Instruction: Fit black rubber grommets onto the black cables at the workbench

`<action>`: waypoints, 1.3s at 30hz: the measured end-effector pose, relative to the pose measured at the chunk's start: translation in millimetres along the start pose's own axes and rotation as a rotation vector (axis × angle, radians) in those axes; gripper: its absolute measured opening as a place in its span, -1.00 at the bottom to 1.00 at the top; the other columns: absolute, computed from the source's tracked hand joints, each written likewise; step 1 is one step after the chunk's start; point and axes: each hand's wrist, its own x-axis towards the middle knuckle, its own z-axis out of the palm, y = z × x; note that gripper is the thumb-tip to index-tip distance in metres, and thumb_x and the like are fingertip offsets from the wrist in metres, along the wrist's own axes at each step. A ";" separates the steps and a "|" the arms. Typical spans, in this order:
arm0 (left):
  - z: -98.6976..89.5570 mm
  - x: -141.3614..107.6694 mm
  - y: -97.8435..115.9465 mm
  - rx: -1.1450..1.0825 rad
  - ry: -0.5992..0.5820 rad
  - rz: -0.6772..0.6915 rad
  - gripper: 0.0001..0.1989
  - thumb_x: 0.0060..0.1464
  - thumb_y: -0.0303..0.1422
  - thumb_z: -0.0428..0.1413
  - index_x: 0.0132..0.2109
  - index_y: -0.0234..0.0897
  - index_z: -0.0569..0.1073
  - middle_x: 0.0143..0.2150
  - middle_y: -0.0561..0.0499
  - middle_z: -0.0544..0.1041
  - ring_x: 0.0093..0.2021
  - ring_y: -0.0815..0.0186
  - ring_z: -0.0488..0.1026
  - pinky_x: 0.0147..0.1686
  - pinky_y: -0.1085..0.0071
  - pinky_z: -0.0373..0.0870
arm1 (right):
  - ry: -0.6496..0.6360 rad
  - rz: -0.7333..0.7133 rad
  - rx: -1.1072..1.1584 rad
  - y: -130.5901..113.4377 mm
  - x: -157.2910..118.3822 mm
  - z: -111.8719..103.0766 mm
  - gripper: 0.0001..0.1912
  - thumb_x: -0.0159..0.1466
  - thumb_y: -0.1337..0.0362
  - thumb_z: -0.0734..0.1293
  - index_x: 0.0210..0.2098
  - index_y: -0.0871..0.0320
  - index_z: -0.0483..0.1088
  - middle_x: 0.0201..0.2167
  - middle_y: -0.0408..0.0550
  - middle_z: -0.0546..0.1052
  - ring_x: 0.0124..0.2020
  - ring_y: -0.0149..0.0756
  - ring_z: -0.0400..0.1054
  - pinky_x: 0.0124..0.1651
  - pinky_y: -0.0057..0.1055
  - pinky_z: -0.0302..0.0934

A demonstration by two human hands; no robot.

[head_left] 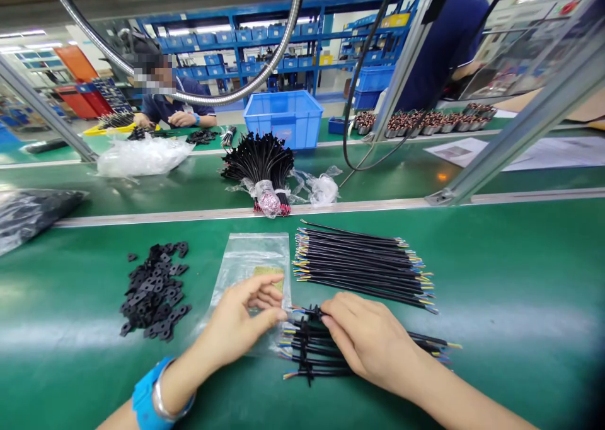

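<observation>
My right hand [366, 335] is closed on a black cable [299, 310] with bared coloured wire ends, and a small black fitting [314, 312] shows at its fingertips. Just left of that cable's end, my left hand [246, 316] is open, thumb apart from the curved fingers. Under my right hand lie several cables with black fittings [307, 357] near their left ends. A row of plain black cables [359, 260] lies beyond it. Beneath my left hand is a clear zip bag [258, 247] with a yellowish label. To the left sits a pile of small black parts [154, 291].
A metal rail [208, 215] crosses the green bench. Behind it stand bundled black cables [258, 156], crumpled plastic [324, 187] and a blue bin [283, 118]. A slanted metal post [501, 108] rises at right. A co-worker [174, 105] sits opposite; another person [444, 45] stands at right.
</observation>
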 end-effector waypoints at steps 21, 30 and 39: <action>-134.4 19.6 -32.2 1.210 0.117 -0.081 -0.61 0.08 -0.23 0.09 -0.01 -0.36 0.53 -0.02 -0.25 0.56 0.02 -0.06 0.45 0.07 0.07 0.32 | -0.079 0.033 0.128 9.3 -1.5 18.0 -0.78 0.39 0.32 0.13 -0.20 0.16 0.41 -0.44 -0.08 0.39 -0.39 -0.31 0.22 -0.30 -0.38 0.10; -154.1 15.4 -30.3 1.171 0.189 -0.218 -0.68 0.05 -0.50 0.00 -0.11 -0.27 0.57 -0.08 -0.14 0.59 -0.07 0.10 0.50 -0.04 0.29 0.37 | 0.080 0.038 -0.126 55.2 -0.7 15.0 -0.84 0.37 0.26 0.19 -0.19 0.14 0.38 -0.32 -0.05 0.46 -0.28 -0.23 0.30 -0.15 -0.28 0.18; -155.8 12.3 -31.2 1.037 0.259 -0.256 -0.82 -0.06 -0.51 0.08 -0.33 -0.23 0.55 -0.34 -0.08 0.62 -0.24 0.10 0.54 -0.21 0.29 0.39 | -0.007 0.041 -0.189 57.5 -1.7 21.3 -0.75 0.40 0.24 0.07 -0.38 0.09 0.25 -0.46 -0.11 0.35 -0.42 -0.26 0.27 -0.32 -0.31 0.19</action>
